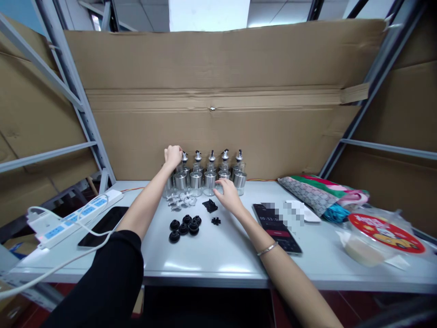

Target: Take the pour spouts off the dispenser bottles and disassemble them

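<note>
Glass bottles [195, 181] with silver metal bands stand grouped at the back of the table. Several carry silver pour spouts [212, 157] with black tips. My left hand [173, 156] is closed at the top of the group's left end, beside a spout; what its fingers hold is hidden. Just in front of the bottles, my right hand [228, 195] is open, thumb and fingers apart, holding nothing visible. Clear plastic parts [180, 201] lie before the bottles on the left. Nearer me are black round stoppers [183, 228], small black tips [210, 206] and tiny black pieces [216, 221].
On the left lie a white power strip [78, 218], its cable and a dark phone [104, 226]. A phone with a timer [277, 229], a patterned bag [317, 196] and a plastic tub [378, 237] are on the right. Cardboard [218, 64] walls the back.
</note>
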Motion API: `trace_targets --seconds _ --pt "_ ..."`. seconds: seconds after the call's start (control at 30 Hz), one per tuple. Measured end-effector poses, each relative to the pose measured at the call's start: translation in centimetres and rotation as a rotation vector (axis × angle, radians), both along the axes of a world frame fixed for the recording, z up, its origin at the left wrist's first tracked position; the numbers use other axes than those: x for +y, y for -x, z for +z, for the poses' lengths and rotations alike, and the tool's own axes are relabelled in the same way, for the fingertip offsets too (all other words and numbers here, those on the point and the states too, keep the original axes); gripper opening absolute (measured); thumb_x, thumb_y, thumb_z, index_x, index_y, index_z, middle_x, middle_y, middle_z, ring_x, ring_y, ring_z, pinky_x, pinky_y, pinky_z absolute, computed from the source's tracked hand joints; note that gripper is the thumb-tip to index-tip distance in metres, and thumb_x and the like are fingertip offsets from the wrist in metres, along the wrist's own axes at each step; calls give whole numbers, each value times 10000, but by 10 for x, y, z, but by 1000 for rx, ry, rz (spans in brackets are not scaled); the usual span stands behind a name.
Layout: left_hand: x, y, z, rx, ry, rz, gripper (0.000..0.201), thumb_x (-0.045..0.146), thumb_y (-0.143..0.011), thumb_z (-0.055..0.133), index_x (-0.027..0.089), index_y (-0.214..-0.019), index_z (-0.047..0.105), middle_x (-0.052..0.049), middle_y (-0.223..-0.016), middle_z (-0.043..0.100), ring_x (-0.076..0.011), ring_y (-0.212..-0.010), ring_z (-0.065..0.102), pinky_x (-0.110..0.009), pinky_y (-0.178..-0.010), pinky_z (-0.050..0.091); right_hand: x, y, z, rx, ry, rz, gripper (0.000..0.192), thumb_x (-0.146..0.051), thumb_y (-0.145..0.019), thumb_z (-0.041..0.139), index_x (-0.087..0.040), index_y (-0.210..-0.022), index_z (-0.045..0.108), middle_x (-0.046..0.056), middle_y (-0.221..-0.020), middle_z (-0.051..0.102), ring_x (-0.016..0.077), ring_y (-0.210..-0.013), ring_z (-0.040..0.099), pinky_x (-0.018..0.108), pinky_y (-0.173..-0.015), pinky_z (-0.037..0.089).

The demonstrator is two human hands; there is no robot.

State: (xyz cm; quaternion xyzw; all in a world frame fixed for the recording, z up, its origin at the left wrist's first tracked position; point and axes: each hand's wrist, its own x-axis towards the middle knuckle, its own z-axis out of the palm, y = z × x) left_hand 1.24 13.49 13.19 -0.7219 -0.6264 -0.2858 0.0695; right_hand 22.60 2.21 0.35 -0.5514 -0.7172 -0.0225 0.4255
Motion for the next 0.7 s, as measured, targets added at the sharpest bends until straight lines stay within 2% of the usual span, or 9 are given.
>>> trace_targets --seconds 0.23,0.4,0.47,0.57,0.7 --pt "11 2 1 6 51 -33 228 273 -856 533 145 -916 712 -146 -1016 697 -274 -1045 579 -402 -939 391 -8 6 5 -40 22 22 222 -239 -788 563 -174 -993 617 128 -1153 619 292 -1161 499 478 -1002 384" --pt "17 1 -2 -49 16 -56 220 258 -854 520 157 -925 702 -145 -1001 694 -248 -988 598 -367 -888 422 -11 7 7 -36 10 40 209 -233 -796 552 -189 -991 612 116 -1119 639 295 -1153 509 500 -987 385" --pt "17 0 2 -148 -81 -84 207 252 -855 513 156 -903 690 -141 -990 689 -242 -980 589 -365 -883 425 -11 7 8 -16 -20 49 209 -232 -800 549 -191 -995 612 115 -1118 643 295 -1163 509 511 -999 375" --pt "13 -3 19 -382 -354 -173 154 220 -857 516 159 -830 655 -118 -939 677 -224 -973 567 -365 -893 423 -12 7 12 24 -108 83 216 -238 -820 530 -190 -1015 610 115 -1110 650 288 -1154 520 525 -1018 363" --pt "-14 -10 48 -567 -706 -347 82 227 -852 574 186 -795 615 -55 -847 648 -177 -876 565 -340 -853 443 -20 7 23 78 -326 156 248 -265 -869 497 -187 -1085 591 116 -1118 645 267 -1145 532 508 -1034 381"
